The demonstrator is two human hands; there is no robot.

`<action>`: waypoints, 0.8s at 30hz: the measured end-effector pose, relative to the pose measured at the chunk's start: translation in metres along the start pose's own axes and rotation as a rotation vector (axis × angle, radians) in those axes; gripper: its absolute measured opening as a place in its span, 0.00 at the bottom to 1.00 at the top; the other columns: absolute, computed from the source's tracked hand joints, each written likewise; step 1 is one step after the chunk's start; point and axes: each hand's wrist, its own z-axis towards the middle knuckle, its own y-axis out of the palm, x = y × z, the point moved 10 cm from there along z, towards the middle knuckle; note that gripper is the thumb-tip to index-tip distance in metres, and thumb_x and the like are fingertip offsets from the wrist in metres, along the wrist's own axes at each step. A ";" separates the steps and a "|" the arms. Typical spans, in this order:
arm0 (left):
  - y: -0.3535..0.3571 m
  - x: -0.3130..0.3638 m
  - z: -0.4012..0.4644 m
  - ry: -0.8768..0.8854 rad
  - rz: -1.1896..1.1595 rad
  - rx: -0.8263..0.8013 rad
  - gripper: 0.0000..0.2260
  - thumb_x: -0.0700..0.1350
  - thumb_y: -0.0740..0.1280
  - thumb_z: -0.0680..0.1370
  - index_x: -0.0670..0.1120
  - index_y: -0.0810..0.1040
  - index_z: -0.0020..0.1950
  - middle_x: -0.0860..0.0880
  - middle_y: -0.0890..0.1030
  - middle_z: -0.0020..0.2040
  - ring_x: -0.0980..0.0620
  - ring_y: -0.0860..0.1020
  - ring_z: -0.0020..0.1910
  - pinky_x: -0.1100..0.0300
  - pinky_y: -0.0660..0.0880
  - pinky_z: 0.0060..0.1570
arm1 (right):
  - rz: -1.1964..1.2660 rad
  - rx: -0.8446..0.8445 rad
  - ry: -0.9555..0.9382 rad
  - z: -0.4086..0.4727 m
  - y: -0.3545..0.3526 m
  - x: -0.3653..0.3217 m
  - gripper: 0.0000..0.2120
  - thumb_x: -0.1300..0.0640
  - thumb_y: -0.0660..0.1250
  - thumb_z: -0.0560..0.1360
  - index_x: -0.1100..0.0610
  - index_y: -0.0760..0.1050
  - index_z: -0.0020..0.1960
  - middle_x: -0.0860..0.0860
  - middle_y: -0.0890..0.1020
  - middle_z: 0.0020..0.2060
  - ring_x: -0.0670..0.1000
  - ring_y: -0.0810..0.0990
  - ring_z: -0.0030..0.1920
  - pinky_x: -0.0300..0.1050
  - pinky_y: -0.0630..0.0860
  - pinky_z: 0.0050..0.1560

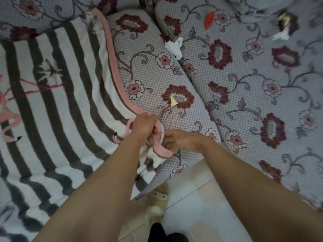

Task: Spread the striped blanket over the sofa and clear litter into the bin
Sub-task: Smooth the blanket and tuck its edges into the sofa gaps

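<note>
The striped blanket (pixel 57 95), grey and white with a pink border and flamingo prints, lies over the left part of the floral sofa (pixel 244 95). Its near right corner is bunched at the seat's front edge. My left hand (pixel 143 127) is closed around that pink-edged corner. My right hand (pixel 178 138) pinches the same corner from the right. Litter lies on the bare cushions: a yellow scrap (pixel 173 101), a crumpled white tissue (pixel 174 47), an orange wrapper (pixel 209 19), and a white and gold wrapper (pixel 283 30) at the far right.
The sofa bends into a corner, with a seam between cushions (pixel 197 88) running down the middle. Pale floor tiles (pixel 201 206) lie below. My foot in a cream slipper (pixel 157 205) stands by the sofa's front edge. No bin is in view.
</note>
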 end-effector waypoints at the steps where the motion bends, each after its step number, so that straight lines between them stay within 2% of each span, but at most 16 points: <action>1: 0.000 0.002 -0.001 -0.010 -0.001 0.003 0.17 0.42 0.61 0.77 0.45 0.74 0.27 0.51 0.76 0.19 0.57 0.73 0.18 0.68 0.70 0.22 | 0.017 -0.050 -0.002 -0.002 0.012 0.004 0.30 0.74 0.65 0.67 0.55 0.71 0.66 0.53 0.78 0.60 0.55 0.74 0.62 0.53 0.71 0.65; 3: 0.000 0.007 -0.002 -0.021 -0.007 -0.001 0.17 0.43 0.61 0.77 0.45 0.74 0.27 0.50 0.76 0.19 0.58 0.72 0.16 0.70 0.68 0.18 | 0.031 -0.078 -0.031 -0.005 0.027 0.008 0.32 0.68 0.72 0.67 0.53 0.69 0.68 0.52 0.74 0.66 0.55 0.70 0.67 0.55 0.65 0.71; 5: -0.003 0.012 -0.003 -0.026 -0.024 0.014 0.14 0.45 0.61 0.78 0.44 0.75 0.34 0.50 0.76 0.20 0.56 0.71 0.16 0.69 0.68 0.19 | -0.063 -0.092 -0.056 -0.010 0.037 0.009 0.32 0.60 0.75 0.68 0.54 0.68 0.70 0.51 0.68 0.71 0.54 0.66 0.70 0.52 0.61 0.73; 6: -0.007 0.015 -0.003 -0.016 -0.001 0.041 0.11 0.47 0.61 0.78 0.43 0.76 0.38 0.50 0.77 0.22 0.55 0.71 0.18 0.67 0.69 0.22 | -0.128 -0.094 -0.042 -0.014 0.041 0.013 0.32 0.59 0.74 0.69 0.56 0.67 0.70 0.50 0.69 0.70 0.53 0.66 0.69 0.49 0.63 0.72; 7: -0.012 0.019 -0.003 0.010 0.042 0.070 0.10 0.48 0.62 0.77 0.43 0.76 0.41 0.48 0.78 0.26 0.53 0.71 0.21 0.63 0.71 0.26 | -0.157 -0.081 -0.005 -0.019 0.040 0.021 0.29 0.58 0.74 0.70 0.58 0.68 0.69 0.50 0.73 0.65 0.53 0.69 0.66 0.45 0.68 0.67; 9: -0.016 0.028 -0.009 0.085 0.099 0.104 0.09 0.48 0.63 0.76 0.43 0.74 0.40 0.43 0.76 0.33 0.49 0.72 0.28 0.56 0.71 0.33 | -0.111 -0.068 0.109 -0.036 0.040 0.046 0.21 0.57 0.72 0.73 0.61 0.72 0.63 0.50 0.80 0.53 0.55 0.76 0.59 0.45 0.74 0.58; 10: -0.015 0.031 -0.014 0.119 0.092 0.105 0.09 0.47 0.63 0.75 0.44 0.72 0.37 0.43 0.74 0.33 0.49 0.71 0.29 0.56 0.70 0.34 | -0.068 -0.093 0.162 -0.045 0.041 0.061 0.20 0.55 0.71 0.74 0.61 0.73 0.62 0.52 0.81 0.54 0.56 0.78 0.58 0.47 0.76 0.59; 12: -0.008 0.035 -0.031 0.182 0.114 0.078 0.11 0.45 0.64 0.75 0.46 0.67 0.33 0.47 0.72 0.28 0.51 0.71 0.25 0.61 0.69 0.29 | 0.028 -0.123 0.274 -0.068 0.042 0.095 0.23 0.50 0.70 0.74 0.59 0.71 0.65 0.52 0.82 0.56 0.53 0.81 0.55 0.51 0.78 0.56; 14: 0.010 0.030 -0.048 0.195 0.187 -0.015 0.12 0.44 0.64 0.76 0.46 0.69 0.32 0.50 0.74 0.26 0.55 0.72 0.22 0.65 0.69 0.23 | -0.037 -0.014 0.375 -0.088 0.031 0.127 0.31 0.46 0.71 0.73 0.56 0.65 0.71 0.52 0.77 0.63 0.53 0.78 0.60 0.53 0.75 0.60; 15: 0.025 0.022 -0.054 0.167 0.210 -0.117 0.11 0.43 0.64 0.76 0.45 0.72 0.34 0.49 0.77 0.28 0.54 0.75 0.25 0.66 0.70 0.23 | -0.165 0.064 0.433 -0.095 0.022 0.144 0.34 0.45 0.69 0.73 0.56 0.62 0.73 0.53 0.73 0.68 0.56 0.74 0.64 0.56 0.72 0.64; 16: 0.040 0.009 -0.061 0.128 0.251 -0.232 0.09 0.42 0.63 0.77 0.45 0.75 0.37 0.47 0.80 0.32 0.52 0.78 0.29 0.64 0.73 0.26 | -0.299 0.126 0.477 -0.100 0.020 0.155 0.33 0.45 0.68 0.74 0.56 0.60 0.74 0.55 0.70 0.70 0.58 0.72 0.65 0.57 0.71 0.65; 18: 0.056 -0.014 -0.069 0.067 0.372 -0.377 0.06 0.41 0.63 0.77 0.44 0.77 0.42 0.45 0.83 0.39 0.48 0.81 0.36 0.61 0.75 0.29 | -0.469 0.212 0.527 -0.101 0.016 0.171 0.24 0.53 0.64 0.78 0.59 0.66 0.71 0.58 0.73 0.67 0.59 0.74 0.64 0.55 0.73 0.63; 20: 0.049 -0.029 -0.063 0.080 0.381 -0.359 0.05 0.41 0.62 0.77 0.43 0.78 0.45 0.42 0.83 0.42 0.46 0.83 0.40 0.56 0.79 0.34 | -0.520 0.349 0.510 -0.094 0.012 0.169 0.17 0.61 0.61 0.77 0.62 0.72 0.66 0.59 0.76 0.63 0.59 0.75 0.62 0.53 0.73 0.62; 22: 0.030 -0.033 -0.054 0.114 0.351 -0.261 0.05 0.40 0.63 0.76 0.43 0.79 0.47 0.42 0.84 0.44 0.46 0.83 0.42 0.48 0.81 0.47 | -0.508 0.509 0.425 -0.088 0.000 0.148 0.15 0.63 0.59 0.77 0.63 0.73 0.63 0.60 0.77 0.60 0.59 0.76 0.60 0.49 0.73 0.59; 24: 0.011 -0.031 -0.047 0.134 0.366 -0.176 0.06 0.40 0.64 0.75 0.44 0.80 0.46 0.43 0.85 0.48 0.44 0.83 0.49 0.47 0.78 0.56 | -0.465 0.638 0.299 -0.082 -0.011 0.114 0.11 0.64 0.58 0.77 0.62 0.76 0.56 0.59 0.80 0.55 0.59 0.77 0.55 0.45 0.72 0.51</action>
